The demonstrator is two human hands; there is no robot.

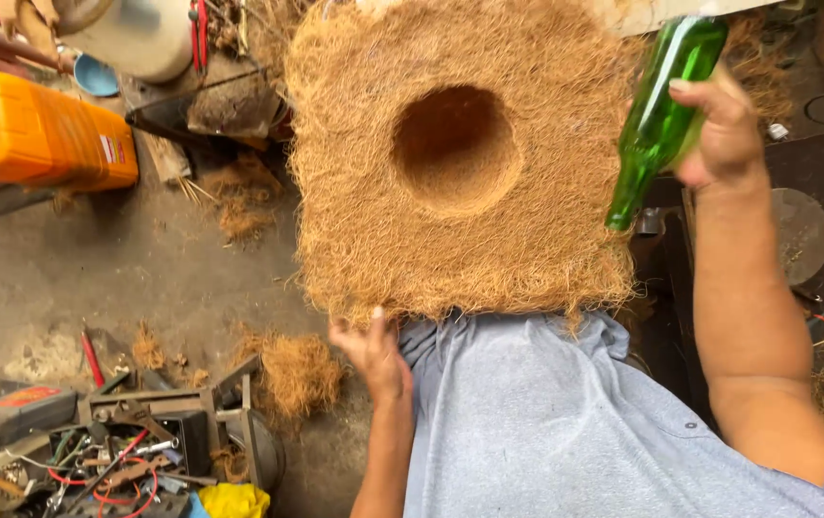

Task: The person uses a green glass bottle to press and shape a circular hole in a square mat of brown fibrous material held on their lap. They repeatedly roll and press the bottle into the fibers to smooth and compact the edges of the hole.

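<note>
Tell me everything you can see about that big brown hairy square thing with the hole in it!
The fibre mat is a thick, roughly square pad of golden-brown, coarse, tangled strands, like coconut husk. A round, bowl-like hollow is pressed into it above the middle. Its edges are ragged with loose strands sticking out. It faces the camera, its lower edge over the person's grey-blue clothing. The left hand touches its lower left corner. The green bottle is at its right edge.

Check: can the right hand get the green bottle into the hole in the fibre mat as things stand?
Probably yes. The right hand holds the green bottle just beside the fibre mat, neck down; nothing lies over the hole.
</note>
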